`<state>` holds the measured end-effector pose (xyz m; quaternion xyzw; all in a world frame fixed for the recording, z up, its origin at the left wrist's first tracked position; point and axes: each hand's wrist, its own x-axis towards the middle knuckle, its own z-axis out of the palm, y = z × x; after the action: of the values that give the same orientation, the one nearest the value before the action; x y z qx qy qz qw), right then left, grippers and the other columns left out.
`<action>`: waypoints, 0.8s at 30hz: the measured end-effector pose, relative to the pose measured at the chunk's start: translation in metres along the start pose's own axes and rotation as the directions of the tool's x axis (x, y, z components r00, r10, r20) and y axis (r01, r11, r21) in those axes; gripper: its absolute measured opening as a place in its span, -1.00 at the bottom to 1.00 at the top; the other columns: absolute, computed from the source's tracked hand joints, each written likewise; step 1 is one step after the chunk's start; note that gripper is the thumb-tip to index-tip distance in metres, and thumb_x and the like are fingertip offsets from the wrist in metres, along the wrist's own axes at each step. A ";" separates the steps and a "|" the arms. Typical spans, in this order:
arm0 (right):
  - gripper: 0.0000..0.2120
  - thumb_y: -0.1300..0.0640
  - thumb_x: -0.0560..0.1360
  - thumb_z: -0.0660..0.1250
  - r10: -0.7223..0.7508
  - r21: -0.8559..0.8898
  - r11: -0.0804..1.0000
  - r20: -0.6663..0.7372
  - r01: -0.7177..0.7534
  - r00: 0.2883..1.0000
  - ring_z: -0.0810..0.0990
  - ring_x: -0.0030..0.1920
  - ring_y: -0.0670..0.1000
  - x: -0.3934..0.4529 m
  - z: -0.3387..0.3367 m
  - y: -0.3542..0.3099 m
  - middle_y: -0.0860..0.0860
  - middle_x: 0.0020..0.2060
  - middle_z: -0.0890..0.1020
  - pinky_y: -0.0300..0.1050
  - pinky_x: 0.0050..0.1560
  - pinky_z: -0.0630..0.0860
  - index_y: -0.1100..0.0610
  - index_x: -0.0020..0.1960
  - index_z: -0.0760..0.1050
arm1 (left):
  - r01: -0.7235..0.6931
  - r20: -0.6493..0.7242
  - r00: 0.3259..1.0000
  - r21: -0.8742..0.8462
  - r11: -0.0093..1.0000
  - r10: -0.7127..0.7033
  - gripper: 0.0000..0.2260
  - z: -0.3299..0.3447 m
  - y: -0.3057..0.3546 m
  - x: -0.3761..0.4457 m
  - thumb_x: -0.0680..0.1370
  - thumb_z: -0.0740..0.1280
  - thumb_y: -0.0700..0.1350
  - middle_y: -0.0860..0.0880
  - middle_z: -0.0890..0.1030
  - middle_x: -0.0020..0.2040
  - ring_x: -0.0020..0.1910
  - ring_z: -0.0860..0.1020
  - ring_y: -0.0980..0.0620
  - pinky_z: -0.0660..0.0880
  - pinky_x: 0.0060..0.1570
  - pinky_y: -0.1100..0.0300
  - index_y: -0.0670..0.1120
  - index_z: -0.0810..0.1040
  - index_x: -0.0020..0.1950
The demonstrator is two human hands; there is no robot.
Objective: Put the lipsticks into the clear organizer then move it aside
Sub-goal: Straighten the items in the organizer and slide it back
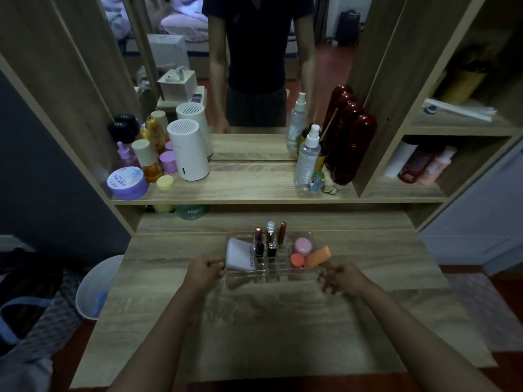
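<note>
My left hand [205,271] and right hand [338,277] grip the organizer [271,274] ends; an uneven slide could topple the upright lipsticks [271,239].

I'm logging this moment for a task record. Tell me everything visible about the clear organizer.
The clear organizer looks like transparent plastic, a low tray with a grid of small slots in the middle. Lipsticks stand upright in the rear slots; a white packet fills its left bay, round pink and orange items the right. It sits on the wooden desk, left hand and right hand at its ends.
</note>
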<state>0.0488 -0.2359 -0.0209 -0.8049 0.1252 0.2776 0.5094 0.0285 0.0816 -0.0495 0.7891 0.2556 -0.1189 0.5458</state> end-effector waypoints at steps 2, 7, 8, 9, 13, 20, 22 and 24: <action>-0.69 0.51 0.54 -0.01 -0.007 0.072 0.997 -0.003 0.007 1.000 0.42 -0.73 -0.17 0.002 0.009 0.002 0.15 -0.40 0.45 -0.44 -0.72 0.25 0.26 -0.16 0.42 | -0.010 -0.016 1.000 -0.003 1.000 0.010 -0.79 0.002 0.002 -0.002 0.53 0.27 -0.30 -0.06 0.57 -0.38 -0.41 0.49 0.06 0.43 -0.37 0.23 -0.33 0.58 0.11; -0.81 0.45 0.57 0.12 -0.021 0.208 0.977 -0.094 0.040 0.995 0.43 -0.72 -0.18 0.013 0.016 0.012 0.14 -0.49 0.51 -0.42 -0.71 0.30 0.34 -0.14 0.45 | -0.025 -0.049 0.999 -0.076 0.997 0.021 -0.85 0.004 0.004 -0.008 0.47 0.33 -0.36 0.04 0.64 -0.47 -0.46 0.60 0.08 0.56 -0.40 0.27 -0.29 0.63 0.00; -0.78 0.46 0.56 0.13 -0.012 0.225 0.974 -0.106 0.036 0.994 0.44 -0.72 -0.18 0.015 0.017 0.014 0.09 -0.55 0.55 -0.42 -0.70 0.31 0.33 -0.18 0.48 | -0.036 -0.051 0.998 -0.072 0.997 0.033 -0.84 0.005 0.004 -0.009 0.46 0.34 -0.36 -0.04 0.68 -0.40 -0.42 0.62 0.07 0.58 -0.34 0.26 -0.26 0.63 0.01; -0.73 0.46 0.56 0.14 0.003 0.247 0.969 -0.115 0.025 0.993 0.45 -0.72 -0.18 0.018 0.017 0.017 0.02 -0.62 0.56 -0.42 -0.70 0.32 0.30 -0.24 0.50 | -0.049 -0.056 0.997 -0.066 0.997 0.046 -0.83 0.007 0.004 -0.010 0.46 0.34 -0.35 -0.14 0.70 -0.28 -0.34 0.62 0.02 0.59 -0.22 0.18 -0.27 0.64 0.02; -0.67 0.43 0.55 0.18 0.016 0.296 0.954 -0.172 0.036 0.985 0.45 -0.71 -0.16 0.024 0.019 0.019 0.08 -0.56 0.56 -0.38 -0.68 0.35 0.24 -0.35 0.51 | -0.074 -0.091 0.993 -0.021 0.997 0.072 -0.79 0.008 0.005 -0.010 0.46 0.35 -0.34 -0.31 0.67 -0.08 -0.19 0.57 -0.05 0.54 -0.12 0.04 -0.31 0.62 0.07; -0.68 0.46 0.50 0.24 0.051 0.395 0.917 -0.266 0.061 0.963 0.41 -0.74 -0.13 0.029 0.019 0.027 0.07 -0.63 0.54 -0.39 -0.71 0.33 0.28 -0.41 0.49 | -0.050 -0.092 0.995 -0.053 0.997 0.045 -0.83 0.015 0.002 -0.005 0.43 0.38 -0.35 -0.28 0.70 -0.11 -0.19 0.63 -0.08 0.59 0.00 -0.13 -0.29 0.65 0.00; -0.67 0.48 0.49 0.24 0.050 0.391 0.918 -0.280 0.066 0.959 0.41 -0.75 -0.12 0.029 0.015 0.031 0.04 -0.67 0.53 -0.40 -0.70 0.34 0.29 -0.42 0.50 | -0.034 -0.073 0.997 -0.068 0.997 0.029 -0.84 0.019 0.000 -0.003 0.42 0.39 -0.34 -0.29 0.70 -0.11 -0.16 0.66 -0.16 0.59 0.02 -0.19 -0.28 0.67 -0.02; -0.67 0.47 0.48 0.26 0.046 0.367 0.927 -0.307 0.074 0.951 0.43 -0.73 -0.12 0.030 0.008 0.037 0.04 -0.65 0.55 -0.39 -0.69 0.36 0.28 -0.43 0.51 | -0.021 -0.048 0.999 -0.081 0.996 0.017 -0.85 0.026 0.002 -0.003 0.42 0.39 -0.35 -0.31 0.70 -0.12 -0.16 0.66 -0.18 0.59 0.02 -0.22 -0.26 0.68 -0.05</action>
<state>0.0527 -0.2434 -0.0685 -0.7274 0.2484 0.1150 0.6293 0.0291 0.0558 -0.0565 0.7712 0.2654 -0.0845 0.5724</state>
